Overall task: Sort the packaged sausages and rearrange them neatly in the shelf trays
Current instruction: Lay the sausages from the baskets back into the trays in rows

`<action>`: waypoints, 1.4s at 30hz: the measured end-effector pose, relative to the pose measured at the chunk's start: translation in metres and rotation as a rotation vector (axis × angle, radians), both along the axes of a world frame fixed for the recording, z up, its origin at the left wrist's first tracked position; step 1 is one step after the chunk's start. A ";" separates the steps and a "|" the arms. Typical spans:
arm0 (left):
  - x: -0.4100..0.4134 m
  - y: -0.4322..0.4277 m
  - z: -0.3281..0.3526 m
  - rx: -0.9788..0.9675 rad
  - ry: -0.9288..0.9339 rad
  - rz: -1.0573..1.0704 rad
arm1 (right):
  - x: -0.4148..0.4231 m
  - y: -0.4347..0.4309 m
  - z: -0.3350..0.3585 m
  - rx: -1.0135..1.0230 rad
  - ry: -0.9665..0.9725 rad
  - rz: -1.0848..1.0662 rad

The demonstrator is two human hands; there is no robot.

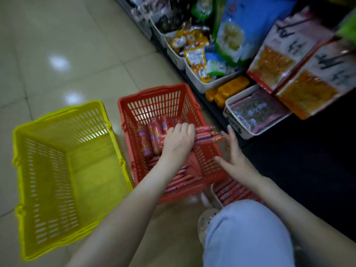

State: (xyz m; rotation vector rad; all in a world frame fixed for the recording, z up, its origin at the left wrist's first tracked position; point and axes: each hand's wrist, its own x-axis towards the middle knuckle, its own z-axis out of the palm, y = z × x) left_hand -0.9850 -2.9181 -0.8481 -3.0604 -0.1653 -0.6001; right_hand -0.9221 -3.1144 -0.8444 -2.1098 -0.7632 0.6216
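Shop floor [57,35], red basket [154,89] | L hand [178,140] grip clamped on sausages [209,136] | R hand [236,158] grip apart | txt unreadable

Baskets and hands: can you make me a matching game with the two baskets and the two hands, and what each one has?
Things:
1. yellow basket
2. red basket
3. left hand
4. right hand

States:
A. fingers spread, holds nothing
B. sausages lie inside
C. nothing inside
D. grips a bunch of sausages

Pairs: 1-C, 2-B, 3-D, 4-A
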 end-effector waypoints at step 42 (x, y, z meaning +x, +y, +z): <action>-0.077 -0.504 -0.059 -1.246 1.668 0.165 | -0.266 -0.457 -0.098 0.919 1.024 -1.584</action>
